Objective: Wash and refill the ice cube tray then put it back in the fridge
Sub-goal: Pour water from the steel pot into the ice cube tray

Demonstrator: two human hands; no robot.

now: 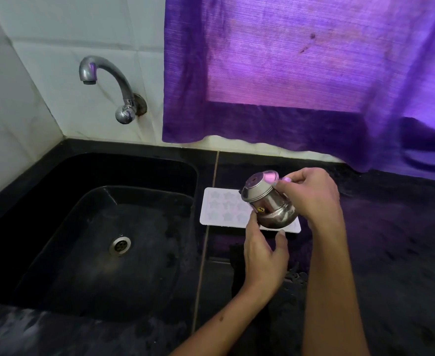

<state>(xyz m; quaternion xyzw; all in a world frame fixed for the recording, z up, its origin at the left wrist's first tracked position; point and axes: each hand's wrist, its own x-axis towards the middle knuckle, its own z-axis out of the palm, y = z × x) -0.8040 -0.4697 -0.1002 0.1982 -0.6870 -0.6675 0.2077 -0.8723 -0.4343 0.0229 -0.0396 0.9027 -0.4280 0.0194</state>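
Observation:
A white ice cube tray (220,208) with star-shaped moulds lies flat on the black counter just right of the sink. Above its right half a small steel pot (266,201) with a lid is tilted toward the tray. My right hand (311,196) grips the pot near its top from the right. My left hand (264,255) cups the pot's round bottom from below, fingers spread and touching it. The pot hides part of the tray, and I cannot tell whether water is pouring.
A black sink (103,242) with a steel drain (120,244) fills the left side. A chrome tap (103,80) juts from the white tiled wall with no water running. A purple curtain (301,68) hangs over the black counter (391,253) at the back right.

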